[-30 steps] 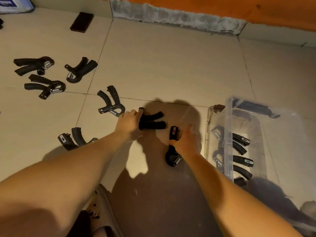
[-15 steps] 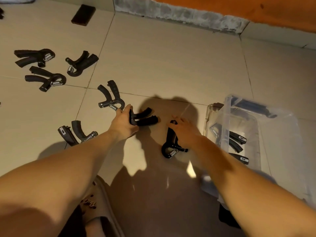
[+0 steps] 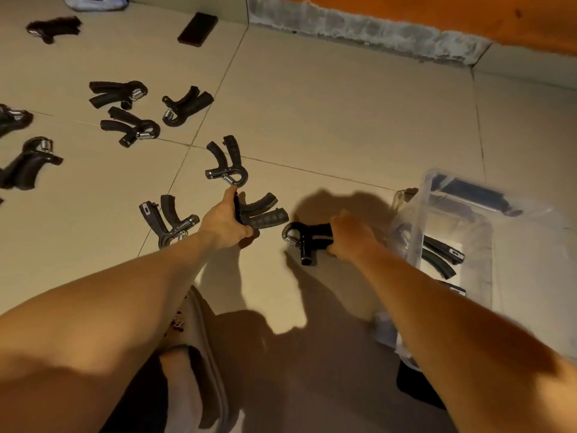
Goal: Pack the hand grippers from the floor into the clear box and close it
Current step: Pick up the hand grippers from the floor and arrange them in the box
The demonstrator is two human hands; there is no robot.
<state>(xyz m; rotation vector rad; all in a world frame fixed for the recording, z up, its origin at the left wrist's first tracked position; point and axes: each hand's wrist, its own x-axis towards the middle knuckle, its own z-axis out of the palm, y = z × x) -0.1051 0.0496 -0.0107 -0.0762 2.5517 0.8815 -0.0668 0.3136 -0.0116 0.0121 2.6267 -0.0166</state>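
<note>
Floor of beige tiles (image 3: pixel 343 120) carries everything. Near its right edge stands the clear plastic box (image 3: pixel 462 214), open on top, with black curved hand grippers (image 3: pixel 438 266) lying inside. Near the middle of the floor the left hand (image 3: pixel 223 225) is curled around the head of one black hand gripper (image 3: pixel 268 218), whose two handles point to the right. The right hand (image 3: pixel 349 235) grips the handles of a second black gripper with metal spring (image 3: pixel 307 236), between the left hand and the box. I cannot tell whether it touches the floor. Loose black grippers (image 3: pixel 227 165) lie scattered toward the left edge.
</note>
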